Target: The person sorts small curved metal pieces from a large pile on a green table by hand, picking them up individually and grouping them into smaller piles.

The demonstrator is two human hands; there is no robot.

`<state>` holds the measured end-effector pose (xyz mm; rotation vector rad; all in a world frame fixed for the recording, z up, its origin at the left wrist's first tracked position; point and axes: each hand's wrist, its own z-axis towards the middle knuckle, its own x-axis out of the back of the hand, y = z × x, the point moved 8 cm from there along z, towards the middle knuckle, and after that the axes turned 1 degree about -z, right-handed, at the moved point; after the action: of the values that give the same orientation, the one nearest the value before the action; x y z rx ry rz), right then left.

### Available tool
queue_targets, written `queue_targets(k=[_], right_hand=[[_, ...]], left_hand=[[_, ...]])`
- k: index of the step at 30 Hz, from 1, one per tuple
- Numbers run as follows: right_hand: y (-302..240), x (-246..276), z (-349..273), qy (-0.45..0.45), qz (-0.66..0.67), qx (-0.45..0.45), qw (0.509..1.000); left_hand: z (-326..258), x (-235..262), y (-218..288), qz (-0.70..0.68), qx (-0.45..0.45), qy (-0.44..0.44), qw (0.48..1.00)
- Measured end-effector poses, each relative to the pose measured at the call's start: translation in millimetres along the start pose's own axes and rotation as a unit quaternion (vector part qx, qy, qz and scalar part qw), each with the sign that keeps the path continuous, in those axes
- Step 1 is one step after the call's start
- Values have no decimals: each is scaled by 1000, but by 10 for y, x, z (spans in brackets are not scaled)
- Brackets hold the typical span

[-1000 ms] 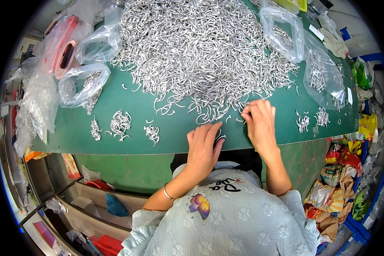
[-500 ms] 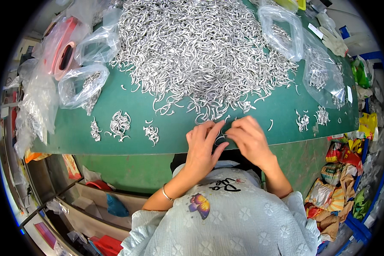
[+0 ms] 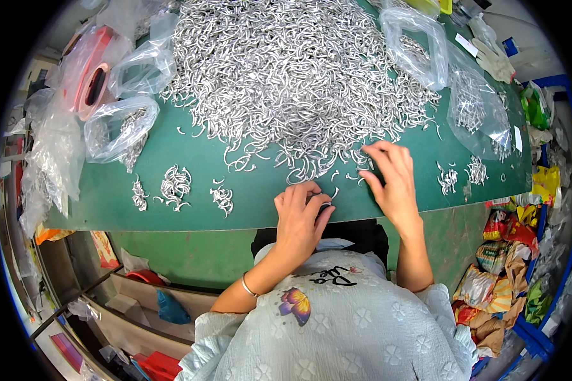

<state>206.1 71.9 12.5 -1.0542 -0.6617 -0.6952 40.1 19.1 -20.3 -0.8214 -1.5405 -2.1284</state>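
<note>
A large heap of small curved silver metal pieces (image 3: 279, 76) covers the far middle of the green table (image 3: 190, 143). My left hand (image 3: 297, 214) rests at the table's near edge, fingers curled and thumb bent toward them; whatever lies inside is hidden. One loose curved piece (image 3: 335, 192) lies just right of its fingertips. At the heap's near right fringe is my right hand (image 3: 394, 181), its thumb and fingers apart, with a few stray pieces by the fingertips. I cannot see anything held in it.
Small piles of the pieces (image 3: 175, 185) lie on the left, others (image 3: 447, 180) on the right. Clear plastic bags (image 3: 122, 130) stand at the left, another bag with pieces (image 3: 478, 120) at the right. Red tape rolls (image 3: 95, 86) sit far left, coloured packets (image 3: 489, 286) beside the table.
My right hand has moved away from the left, forward and to the right, to the heap's edge, and its fingers have spread. My left hand has stayed nearly in place.
</note>
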Motion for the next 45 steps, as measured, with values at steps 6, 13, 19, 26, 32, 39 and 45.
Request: queue_targets(k=[6, 13, 19, 26, 32, 39, 45], right_hand=[[181, 20, -41, -22, -18, -10, 1000], [313, 143, -87, 43, -61, -87, 993], [73, 9, -9, -3, -62, -28, 998], [149, 13, 15, 5, -58, -25, 998], [99, 4, -18, -8, -74, 5, 997], [98, -33, 21, -18, -58, 3, 998], [80, -39, 43, -15, -73, 14, 997]], left_hand=[[1, 119, 28, -16, 19, -7, 1000], [-18, 104, 15, -8, 11, -21, 1000], [-15, 75, 13, -13, -8, -13, 1000], [-21, 104, 20, -21, -8, -5, 1000], [-20, 98, 25, -23, -8, -4, 1000], [-32, 103, 18, -31, -9, -5, 999], [-33, 104, 14, -23, -7, -3, 1000]])
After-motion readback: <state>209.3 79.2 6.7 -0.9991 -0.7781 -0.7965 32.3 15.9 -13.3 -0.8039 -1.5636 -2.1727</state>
